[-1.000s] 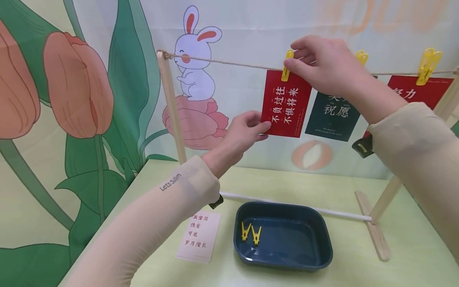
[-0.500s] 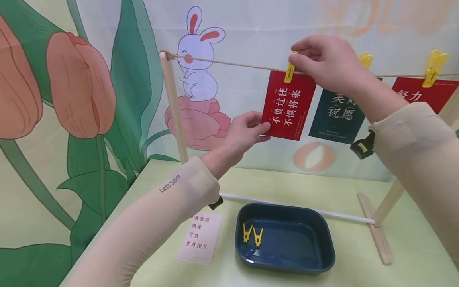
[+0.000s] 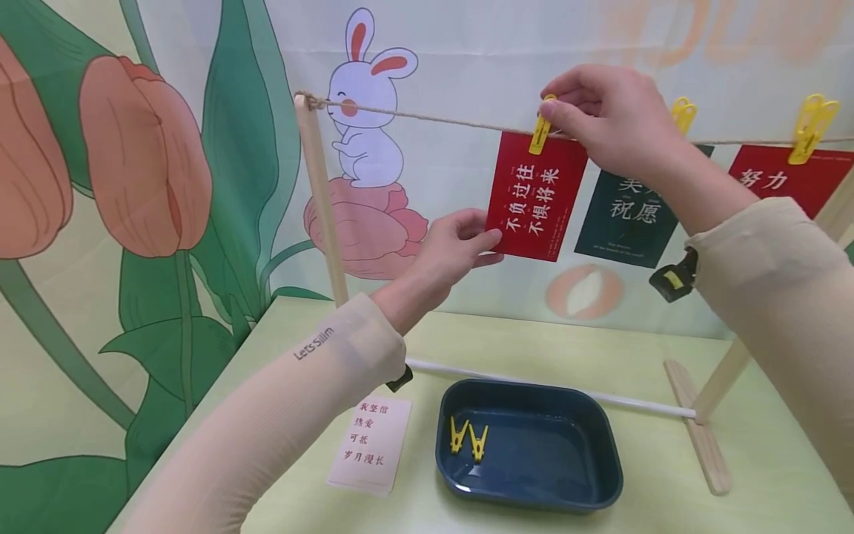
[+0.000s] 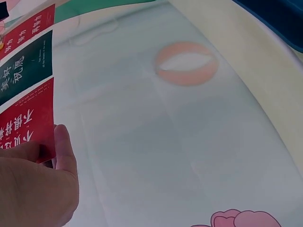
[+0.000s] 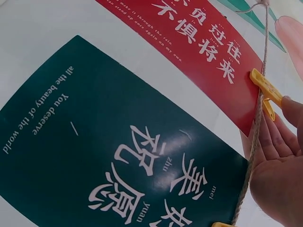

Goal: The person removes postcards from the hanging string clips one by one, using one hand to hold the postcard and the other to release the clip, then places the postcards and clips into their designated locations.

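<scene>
Head cam first — what have we got up top?

— Our right hand (image 3: pixel 610 119) pinches a yellow clip (image 3: pixel 540 132) w/ thumb and fingers, right on the twine (image 3: pixel 427 117). Clip bites the top edge of the red card (image 3: pixel 537 196), which hangs from the line just left of the dark green card (image 3: pixel 630 215).

— And the left hand (image 3: pixel 454 252)?

— Grips the red card's lower left corner, thumb in front, fingers behind. Left wrist cam shows the same: thumb over the corner, card edge tucked into the hand.

— Right wrist cam?

— Clip sits astride the twine at the card's corner, our fingertips (image 5: pixel 284 127) touching it. Green card close beside.

— Containers?

— One dark blue tray (image 3: pixel 603 452) on the table (image 3: pixel 567 356), in front of the rack's white rod (image 3: pixel 634 403). Two yellow pegs (image 3: pixel 467 437) lie in its left part, side by side, touching or nearly so; can't tell which.

— Anything next to it?

— Pale pink card (image 3: pixel 370 443) flat on the table, just left of the tray. Further right on the line, another red card (image 3: pixel 794 178) under its own yellow clip (image 3: pixel 809 126).
</scene>
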The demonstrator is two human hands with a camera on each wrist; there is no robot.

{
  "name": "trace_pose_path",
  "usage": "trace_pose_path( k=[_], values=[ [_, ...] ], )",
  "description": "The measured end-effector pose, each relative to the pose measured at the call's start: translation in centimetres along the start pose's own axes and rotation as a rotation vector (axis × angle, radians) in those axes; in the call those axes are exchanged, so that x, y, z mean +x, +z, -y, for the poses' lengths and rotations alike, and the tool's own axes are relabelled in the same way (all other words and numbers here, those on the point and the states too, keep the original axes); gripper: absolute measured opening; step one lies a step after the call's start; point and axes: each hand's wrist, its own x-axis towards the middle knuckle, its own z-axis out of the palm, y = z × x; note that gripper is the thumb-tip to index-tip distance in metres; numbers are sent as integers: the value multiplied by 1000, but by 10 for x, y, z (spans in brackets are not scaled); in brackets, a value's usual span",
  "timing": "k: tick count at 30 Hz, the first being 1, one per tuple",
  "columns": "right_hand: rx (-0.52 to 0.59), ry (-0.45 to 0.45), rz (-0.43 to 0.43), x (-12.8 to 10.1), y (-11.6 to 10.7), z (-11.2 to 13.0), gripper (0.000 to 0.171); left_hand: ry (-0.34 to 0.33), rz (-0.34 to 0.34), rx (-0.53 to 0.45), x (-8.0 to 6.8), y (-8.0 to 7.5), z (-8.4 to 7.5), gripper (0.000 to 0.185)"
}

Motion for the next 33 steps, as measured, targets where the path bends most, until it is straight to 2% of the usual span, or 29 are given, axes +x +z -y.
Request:
trace_pose_path(
  k=[8,19,33],
  values=[
    [-5,-10,-53,-1,3,1,47,-5,-5,-6,-1,-5,1,28],
    [-16,-96,-168,-5,5,-1,42,-6,11,-17,-4,-7,4,28],
    [83,-121,-309,-12,-6,-5,36,-4,17,9,-9,-18,10,27]
  ],
)
